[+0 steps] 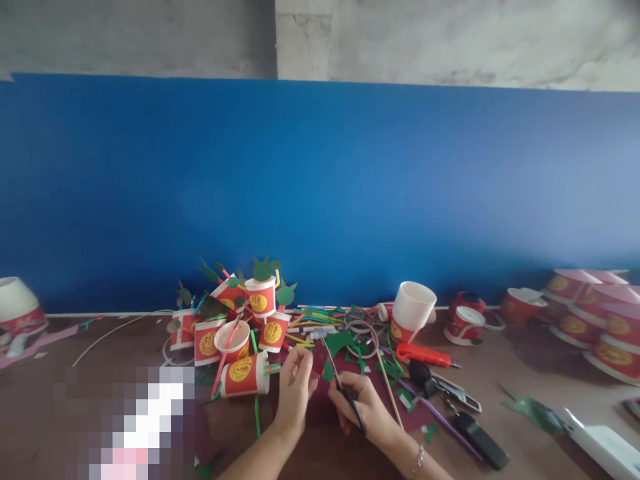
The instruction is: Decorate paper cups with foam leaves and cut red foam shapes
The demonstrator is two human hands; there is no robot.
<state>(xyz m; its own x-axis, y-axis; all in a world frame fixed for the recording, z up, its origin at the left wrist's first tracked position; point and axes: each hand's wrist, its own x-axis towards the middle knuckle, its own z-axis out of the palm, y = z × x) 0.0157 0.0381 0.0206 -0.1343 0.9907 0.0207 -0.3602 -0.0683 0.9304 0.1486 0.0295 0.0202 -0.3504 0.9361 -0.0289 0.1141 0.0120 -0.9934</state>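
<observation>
My right hand [361, 403] is closed round the black handles of a pair of scissors [340, 383], whose blades point up and to the left. My left hand [296, 387] pinches a small dark red piece of paper [318, 361] right beside the blades. Both hands hover over a dark red sheet [320, 407] lying on the brown table [100, 347]. Just behind my left hand lies a heap of red paper cups [235, 333] fitted with green paper leaves and coloured straws.
A stack of white cups [413, 308] stands behind my right hand, with a red utility knife [425, 355], pliers [445, 390], a wooden stick [387, 390] and green scraps [533, 408] to the right. More red cups [590, 320] line the far right. A blue board [320, 193] backs the table.
</observation>
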